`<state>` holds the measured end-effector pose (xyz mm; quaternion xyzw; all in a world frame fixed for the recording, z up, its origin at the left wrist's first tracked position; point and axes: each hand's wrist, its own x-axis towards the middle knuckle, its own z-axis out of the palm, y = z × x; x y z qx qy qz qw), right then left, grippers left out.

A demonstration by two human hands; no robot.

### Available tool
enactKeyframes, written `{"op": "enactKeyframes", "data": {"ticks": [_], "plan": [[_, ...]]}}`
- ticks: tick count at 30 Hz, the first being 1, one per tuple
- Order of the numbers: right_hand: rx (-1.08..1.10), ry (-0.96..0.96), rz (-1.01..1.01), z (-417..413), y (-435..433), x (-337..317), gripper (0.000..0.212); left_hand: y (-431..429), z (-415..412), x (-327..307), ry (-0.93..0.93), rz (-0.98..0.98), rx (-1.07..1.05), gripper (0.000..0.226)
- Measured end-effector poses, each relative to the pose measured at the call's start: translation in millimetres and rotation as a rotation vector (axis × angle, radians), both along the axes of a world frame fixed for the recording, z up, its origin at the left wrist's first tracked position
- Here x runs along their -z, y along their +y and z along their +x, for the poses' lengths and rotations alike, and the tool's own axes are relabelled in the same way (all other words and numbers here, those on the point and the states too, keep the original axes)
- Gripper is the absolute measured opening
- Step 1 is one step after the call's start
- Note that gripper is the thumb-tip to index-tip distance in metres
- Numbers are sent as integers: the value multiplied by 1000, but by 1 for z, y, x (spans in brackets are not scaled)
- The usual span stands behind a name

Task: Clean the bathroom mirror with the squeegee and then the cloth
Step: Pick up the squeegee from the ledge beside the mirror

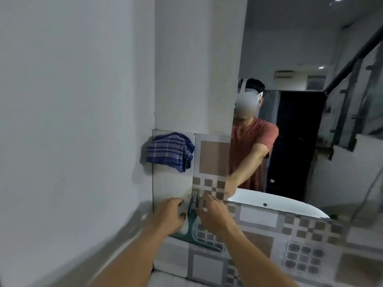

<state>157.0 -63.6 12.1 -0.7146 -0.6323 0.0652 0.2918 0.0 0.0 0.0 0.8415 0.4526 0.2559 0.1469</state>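
Note:
A green squeegee [192, 226] hangs blade-down from a small metal hook [194, 193] on the patterned tile wall, left of the mirror [300, 141]. My right hand [215, 216] pinches the top of its handle near the hook. My left hand [169, 214] rests on the tile just left of the handle, fingers apart and thumb against it. A blue plaid cloth [170, 151] hangs on the wall above and to the left of the hands. The mirror reflects a person in a red shirt reaching forward.
A plain white wall [72, 121] closes in on the left and meets the tiled wall [259, 245] in a corner. A white rounded basin [269, 201] shows in the mirror's lower part. Dark railings and a dark doorway appear in the reflection.

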Motion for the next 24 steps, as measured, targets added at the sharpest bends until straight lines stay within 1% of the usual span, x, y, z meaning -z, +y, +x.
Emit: {"op": "enactKeyframes", "data": {"ticks": [2,4,6,8,11,14,16,20,22,24], "plan": [[32,72,2,-2,7,6,15,2,8,10,-119,-91,-8,46],[64,84,3,-6,10,15,18,4,16,21,-167,-163,-3,32],[84,142,28,-7,15,24,21,9,22,33,-223,-225,-13,19],[108,207,55,-7,18,29,22,16,26,42,-263,-238,-52,11],[139,304,107,-9,23,35,16,21,31,56,-331,-252,-113,13],[131,364,157,-10,24,37,15,20,36,60,-435,-275,-119,15],[108,379,187,-9,22,36,22,19,37,60,-472,-291,-120,16],[35,373,220,-9,18,27,56,18,35,53,-496,-250,-109,19],[18,372,236,-9,15,22,61,14,34,46,-515,-237,-101,17],[9,354,247,-9,13,15,61,9,33,39,-545,-230,-82,15]]}}
